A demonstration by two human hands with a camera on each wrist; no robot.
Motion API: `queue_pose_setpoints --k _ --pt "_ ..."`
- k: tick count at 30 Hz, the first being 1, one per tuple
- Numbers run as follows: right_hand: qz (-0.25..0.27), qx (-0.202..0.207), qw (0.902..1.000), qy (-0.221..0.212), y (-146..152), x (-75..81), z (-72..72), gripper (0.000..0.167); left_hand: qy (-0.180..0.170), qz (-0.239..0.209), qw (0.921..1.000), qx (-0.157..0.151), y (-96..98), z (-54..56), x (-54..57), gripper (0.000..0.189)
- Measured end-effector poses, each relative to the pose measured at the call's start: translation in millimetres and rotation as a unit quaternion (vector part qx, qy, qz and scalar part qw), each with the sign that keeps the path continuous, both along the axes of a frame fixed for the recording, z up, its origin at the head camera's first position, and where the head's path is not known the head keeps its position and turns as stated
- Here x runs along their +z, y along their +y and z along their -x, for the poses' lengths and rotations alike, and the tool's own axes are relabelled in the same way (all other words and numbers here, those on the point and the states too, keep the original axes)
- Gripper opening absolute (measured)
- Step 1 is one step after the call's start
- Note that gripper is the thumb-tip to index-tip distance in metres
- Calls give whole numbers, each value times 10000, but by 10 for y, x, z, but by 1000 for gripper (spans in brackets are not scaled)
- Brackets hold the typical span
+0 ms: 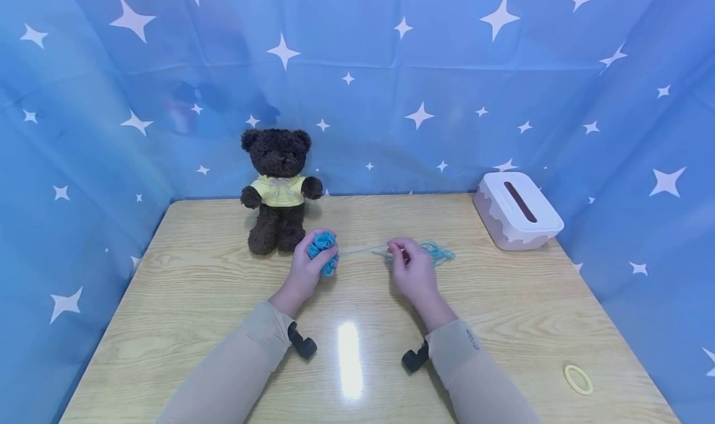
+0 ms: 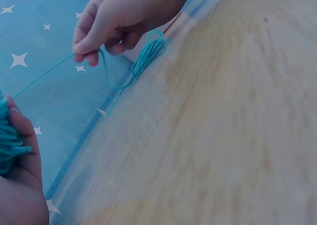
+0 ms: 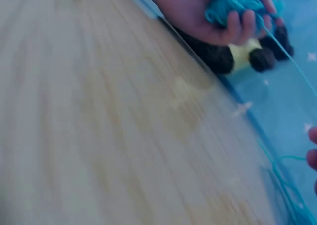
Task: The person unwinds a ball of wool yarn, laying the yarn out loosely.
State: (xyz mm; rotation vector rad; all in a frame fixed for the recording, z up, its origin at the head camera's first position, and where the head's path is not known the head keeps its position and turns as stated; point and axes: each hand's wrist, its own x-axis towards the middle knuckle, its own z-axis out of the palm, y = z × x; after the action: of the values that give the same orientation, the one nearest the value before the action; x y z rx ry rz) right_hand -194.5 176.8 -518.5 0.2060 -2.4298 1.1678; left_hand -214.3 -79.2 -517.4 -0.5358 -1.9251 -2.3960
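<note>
My left hand [image 1: 302, 273] grips a bundle of turquoise yarn [image 1: 322, 246], with the thumb across its front and the fingers curled behind. From the bundle a single strand [image 2: 43, 75] runs taut to my right hand [image 1: 414, 271]. The right thumb and forefinger pinch that strand, as the left wrist view shows closely. Behind the right hand a loose heap of the same yarn [image 1: 438, 252] lies in loops on the table, partly hidden by the hand. In the right wrist view only the fingertips [image 3: 312, 158] of the right hand show at the edge.
A brown teddy bear [image 1: 277, 191] in a yellow top stands just behind the left hand. At the back right is a tissue box [image 1: 519, 210] with a white lid. A pale yellow ring [image 1: 578, 379] lies at the front right of the wooden table [image 1: 184, 300].
</note>
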Motion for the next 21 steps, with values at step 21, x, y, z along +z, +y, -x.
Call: queue_pose_setpoints --k 21 --pt "-385 -1418 9885 -364 876 -59 3 20 -92 -69 9999 118 5 -14 19 18"
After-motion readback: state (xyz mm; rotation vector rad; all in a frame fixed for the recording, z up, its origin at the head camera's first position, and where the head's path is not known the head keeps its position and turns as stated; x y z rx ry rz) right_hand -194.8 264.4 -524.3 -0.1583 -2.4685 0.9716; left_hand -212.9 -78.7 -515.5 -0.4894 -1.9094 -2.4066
